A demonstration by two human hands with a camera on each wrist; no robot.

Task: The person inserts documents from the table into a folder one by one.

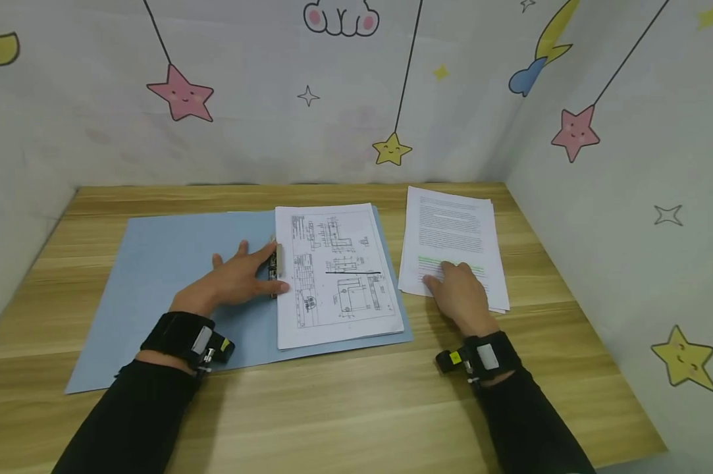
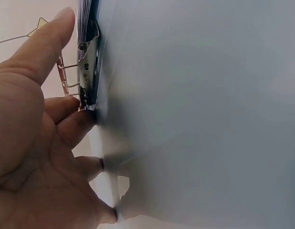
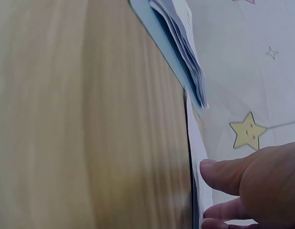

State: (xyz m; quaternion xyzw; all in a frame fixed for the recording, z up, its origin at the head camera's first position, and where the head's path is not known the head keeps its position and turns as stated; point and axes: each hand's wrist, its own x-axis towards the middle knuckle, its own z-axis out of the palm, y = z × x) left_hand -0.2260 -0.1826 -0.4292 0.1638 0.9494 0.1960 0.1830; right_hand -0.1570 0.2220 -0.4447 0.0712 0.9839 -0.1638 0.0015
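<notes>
A blue folder (image 1: 172, 263) lies spread flat on the table, with a stack of drawing sheets (image 1: 344, 296) on its right half. Along the left edge of that stack sits a metal clip (image 1: 278, 261), which the left wrist view also shows from the side (image 2: 91, 62). My left hand (image 1: 232, 280) is spread at the clip: its thumb touches the sheets' edge, and other fingertips rest on the folder. On the right, my right hand (image 1: 461, 296) rests its fingers on the lower part of a stack of printed text pages (image 1: 451, 224) with green highlighted lines.
The wooden table (image 1: 332, 408) meets a white wall cloth (image 1: 243, 145) with printed stars at the back and on the right. A strip of bare table separates the folder from the text pages. Each wrist wears a black strap with a small camera.
</notes>
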